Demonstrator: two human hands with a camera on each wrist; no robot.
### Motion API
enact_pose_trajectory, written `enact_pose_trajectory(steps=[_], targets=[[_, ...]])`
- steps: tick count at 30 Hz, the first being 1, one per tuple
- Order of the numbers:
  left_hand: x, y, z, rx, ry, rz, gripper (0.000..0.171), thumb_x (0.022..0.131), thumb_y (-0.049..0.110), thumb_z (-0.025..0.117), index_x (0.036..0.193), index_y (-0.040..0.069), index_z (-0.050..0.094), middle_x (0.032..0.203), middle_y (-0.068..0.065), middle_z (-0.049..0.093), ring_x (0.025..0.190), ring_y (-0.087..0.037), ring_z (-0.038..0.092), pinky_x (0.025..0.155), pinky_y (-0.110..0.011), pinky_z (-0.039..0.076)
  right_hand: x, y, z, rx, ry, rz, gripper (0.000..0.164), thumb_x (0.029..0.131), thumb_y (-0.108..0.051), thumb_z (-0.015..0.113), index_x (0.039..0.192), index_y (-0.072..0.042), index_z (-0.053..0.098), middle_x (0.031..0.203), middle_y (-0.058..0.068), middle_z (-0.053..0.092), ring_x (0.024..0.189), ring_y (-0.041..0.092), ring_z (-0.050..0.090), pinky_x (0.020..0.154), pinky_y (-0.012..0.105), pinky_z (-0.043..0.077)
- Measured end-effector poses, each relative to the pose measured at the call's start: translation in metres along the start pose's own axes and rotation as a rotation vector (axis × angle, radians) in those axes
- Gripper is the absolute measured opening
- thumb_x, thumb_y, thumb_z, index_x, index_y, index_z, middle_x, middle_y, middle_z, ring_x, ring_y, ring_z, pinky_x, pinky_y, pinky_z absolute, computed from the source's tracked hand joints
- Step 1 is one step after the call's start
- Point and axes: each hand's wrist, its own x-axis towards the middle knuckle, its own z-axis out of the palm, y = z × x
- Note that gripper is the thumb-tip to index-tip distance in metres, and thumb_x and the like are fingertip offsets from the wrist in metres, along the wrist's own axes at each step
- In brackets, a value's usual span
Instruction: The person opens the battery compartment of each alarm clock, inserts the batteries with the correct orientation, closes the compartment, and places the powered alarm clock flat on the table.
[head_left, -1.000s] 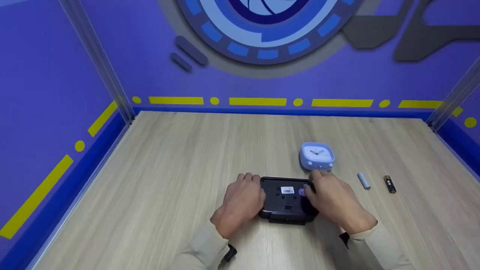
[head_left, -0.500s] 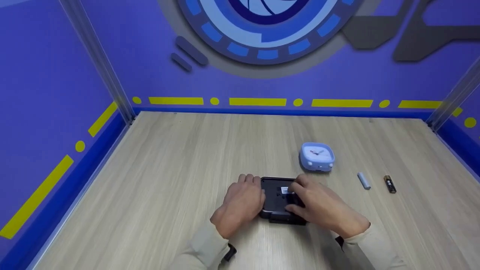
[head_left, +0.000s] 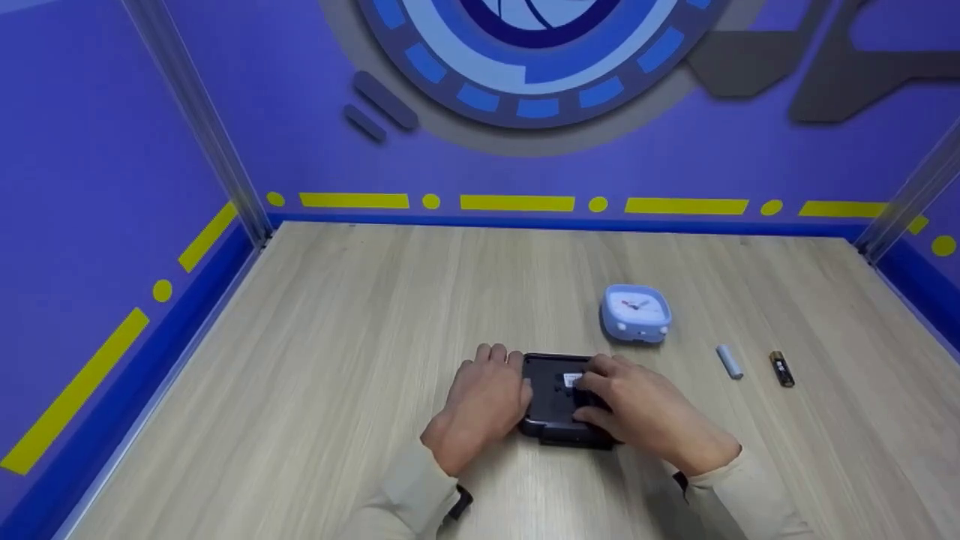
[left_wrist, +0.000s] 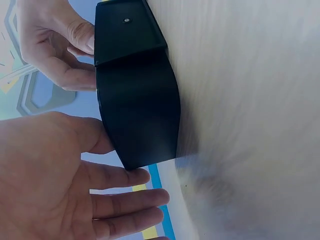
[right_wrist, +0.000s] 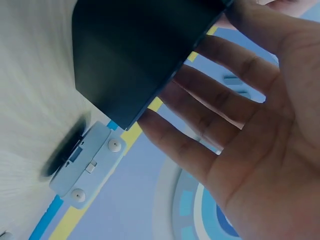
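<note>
At seven o'clock from the blue alarm clock, a black plastic casing seems to want firm bracing by the left hand, nearly straight-fingered at nine o'clock, while the right hand, loosely bent at three, gripping nothing visible, presses lightly.

Found device on table before clock, with cylinder and then battery lying to right of both.

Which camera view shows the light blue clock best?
The head view: there the light blue clock shows its whole dial and pointers, with nothing in front. The right wrist view shows mainly its side with two white knobs; the left wrist view does not show it.
</note>
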Motion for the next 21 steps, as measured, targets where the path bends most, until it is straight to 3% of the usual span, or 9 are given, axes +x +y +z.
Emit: enact_pose_trajectory(steps=[10, 21], targets=[[0.000, -0.003, -0.001, 0.019, 0.010, -0.001, 0.035, 0.106, 0.034, 0.060, 0.122, 0.005, 0.073, 0.104, -0.011, 0.068, 0.099, -0.026, 0.062, 0.074, -0.040, 0.057, -0.001, 0.013, 0.005, 0.025, 0.064, -0.105, 0.025, 0.091, -0.024, 0.087, 0.105, -0.003, 0.084, 0.108, 0.016, 0.075, 0.096, 0.030, 0.074, 0.082, 0.048, 0.060], [-0.001, 0.001, -0.002, 0.070, 0.045, 0.001, 0.033, 0.105, 0.034, 0.062, 0.120, 0.007, 0.074, 0.104, -0.010, 0.069, 0.096, -0.025, 0.062, 0.073, -0.038, 0.057, -0.004, 0.015, 0.011, -0.019, 0.110, -0.143, 0.028, 0.090, -0.025, 0.088, 0.105, -0.002, 0.084, 0.108, 0.016, 0.076, 0.096, 0.029, 0.074, 0.079, 0.047, 0.061]])
